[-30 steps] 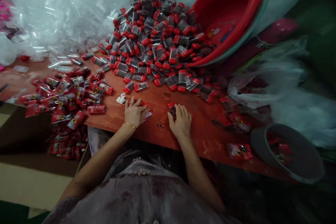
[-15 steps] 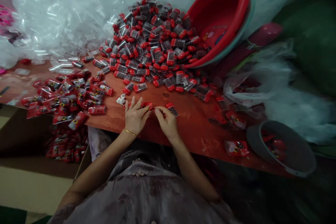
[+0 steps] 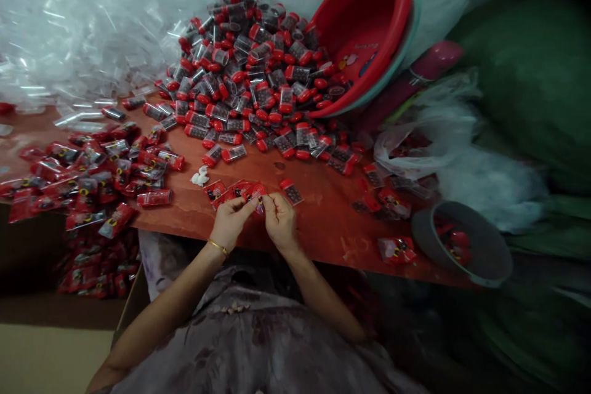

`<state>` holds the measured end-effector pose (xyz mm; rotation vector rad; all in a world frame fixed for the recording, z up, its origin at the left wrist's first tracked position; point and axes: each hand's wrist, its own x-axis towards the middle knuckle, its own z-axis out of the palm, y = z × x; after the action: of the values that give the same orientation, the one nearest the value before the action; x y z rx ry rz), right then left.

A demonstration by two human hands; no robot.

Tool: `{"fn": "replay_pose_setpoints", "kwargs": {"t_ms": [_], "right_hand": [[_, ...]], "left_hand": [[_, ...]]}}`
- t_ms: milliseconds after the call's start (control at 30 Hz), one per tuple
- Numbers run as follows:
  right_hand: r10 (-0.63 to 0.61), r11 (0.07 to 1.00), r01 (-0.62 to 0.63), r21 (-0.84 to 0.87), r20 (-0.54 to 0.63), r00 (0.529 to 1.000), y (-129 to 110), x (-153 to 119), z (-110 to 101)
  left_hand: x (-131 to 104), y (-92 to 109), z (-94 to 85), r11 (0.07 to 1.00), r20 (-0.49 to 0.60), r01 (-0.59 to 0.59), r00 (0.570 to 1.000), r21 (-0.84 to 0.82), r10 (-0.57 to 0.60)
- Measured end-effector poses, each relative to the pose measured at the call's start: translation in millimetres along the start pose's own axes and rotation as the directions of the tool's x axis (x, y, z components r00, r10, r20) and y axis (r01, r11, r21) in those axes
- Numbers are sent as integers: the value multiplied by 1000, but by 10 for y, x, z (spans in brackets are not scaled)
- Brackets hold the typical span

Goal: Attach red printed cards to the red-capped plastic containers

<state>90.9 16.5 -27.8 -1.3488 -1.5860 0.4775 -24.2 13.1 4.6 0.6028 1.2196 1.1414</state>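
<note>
My left hand (image 3: 228, 223) and my right hand (image 3: 281, 221) meet at the front of the table, each with thumb and fingers closed on a small red printed plastic bag (image 3: 259, 202). The fingers partly hide the bag, so what is inside cannot be made out. Beyond my left fingers, several flat red printed bags (image 3: 216, 189) lie on the tabletop. Just past my right hand rests a small clear container with a red cap (image 3: 290, 191), dark inside. A crumpled white scrap (image 3: 200, 176) sits farther left.
A heap of red-capped containers (image 3: 258, 80) spills from a tilted red basin (image 3: 401, 9). Filled red packets (image 3: 95, 172) pile at left, above more in a cardboard box (image 3: 55, 320). Clear plastic tubes (image 3: 92, 18) crowd the back left. A grey bowl (image 3: 492, 258) stands at right.
My fingers have drawn together and now pinch the bag upright between them, where the left hand was spread over the red bags before. The whole view has shifted slightly.
</note>
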Motion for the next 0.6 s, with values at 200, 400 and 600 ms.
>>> {"fn": "replay_pose_setpoints", "kwargs": {"t_ms": [200, 400, 600], "right_hand": [[-94, 977, 106, -185, 76, 993, 145, 32, -138], [85, 774, -15, -633, 80, 993, 544, 100, -487], [183, 969, -164, -183, 89, 979, 427, -53, -638]], "left_hand": [[15, 61, 10, 984, -65, 115, 990, -134, -124], [113, 129, -66, 963, 3, 210, 977, -171, -213], [59, 117, -57, 934, 102, 294, 955, -201, -279]]}}
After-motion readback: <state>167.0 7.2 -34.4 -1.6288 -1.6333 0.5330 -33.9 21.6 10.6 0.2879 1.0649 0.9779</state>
